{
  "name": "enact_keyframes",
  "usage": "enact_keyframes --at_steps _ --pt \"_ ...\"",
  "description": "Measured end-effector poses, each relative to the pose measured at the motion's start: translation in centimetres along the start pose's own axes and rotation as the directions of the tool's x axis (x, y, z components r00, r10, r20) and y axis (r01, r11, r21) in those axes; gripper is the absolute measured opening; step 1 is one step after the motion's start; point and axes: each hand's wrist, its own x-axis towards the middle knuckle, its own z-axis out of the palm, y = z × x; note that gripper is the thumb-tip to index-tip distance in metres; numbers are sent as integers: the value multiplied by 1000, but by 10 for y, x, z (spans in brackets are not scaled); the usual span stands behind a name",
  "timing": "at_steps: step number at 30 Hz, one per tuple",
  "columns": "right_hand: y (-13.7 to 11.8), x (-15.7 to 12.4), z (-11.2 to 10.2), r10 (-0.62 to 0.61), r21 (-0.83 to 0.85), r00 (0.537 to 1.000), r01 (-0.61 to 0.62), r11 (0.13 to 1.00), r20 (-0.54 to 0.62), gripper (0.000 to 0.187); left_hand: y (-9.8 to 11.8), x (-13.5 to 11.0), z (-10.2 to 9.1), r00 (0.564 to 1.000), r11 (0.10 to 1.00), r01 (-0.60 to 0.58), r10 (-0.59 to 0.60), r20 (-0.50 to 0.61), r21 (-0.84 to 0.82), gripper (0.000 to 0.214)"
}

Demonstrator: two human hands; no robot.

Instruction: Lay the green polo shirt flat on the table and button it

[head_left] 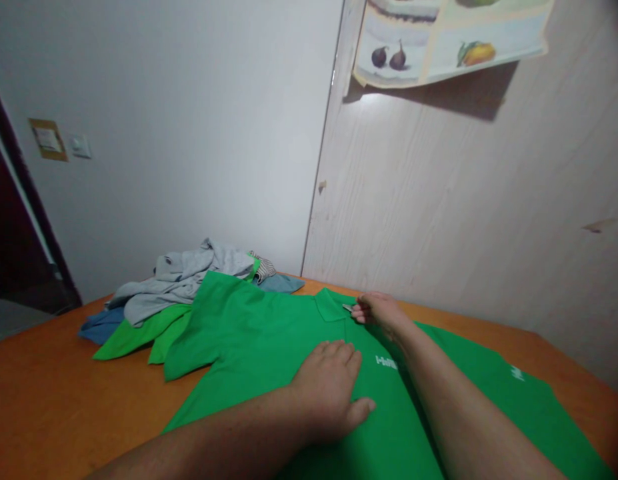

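Observation:
A green polo shirt (269, 340) lies spread front up, its collar toward the wall and white lettering on the chest and one sleeve. My left hand (329, 383) rests palm down on the shirt's chest, fingers stretched and thumb apart. At the right side of the collar, my right hand (376, 312) has its fingers curled on the fabric beside a small pale tag (347, 308). The fingertips are partly hidden, but they appear to pinch the collar edge. My right forearm crosses over the shirt's right half.
An orange table (43, 393) carries the shirt. At its back left is a heap of clothes, with a grey garment (173, 280), a bright green one (139, 333) and a blue one (103, 325). A wall and a wooden panel (413, 220) stand behind, with a fruit poster (439, 47) above.

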Motion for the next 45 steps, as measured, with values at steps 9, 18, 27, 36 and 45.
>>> enact_keyframes --at_steps 9,18,27,36,45 --pt "13 0 8 90 23 996 -91 996 20 2 1 -1 1 1000 1000 0 0 10 9 67" --pt "14 7 -11 142 208 987 -154 966 70 5 -4 -1 5 999 997 39 -39 12 -60 78" --pt "3 -9 -23 81 306 997 -82 949 14 32 -5 1 5 999 998 23 -20 45 -62 80" --pt "-6 -42 -33 -75 -40 960 67 997 -271 39 -9 4 9 998 998 31 -28 49 -60 80" --pt "31 -144 14 -349 -820 933 262 509 81 66 -17 11 13 997 999 -6 4 77 31 79"
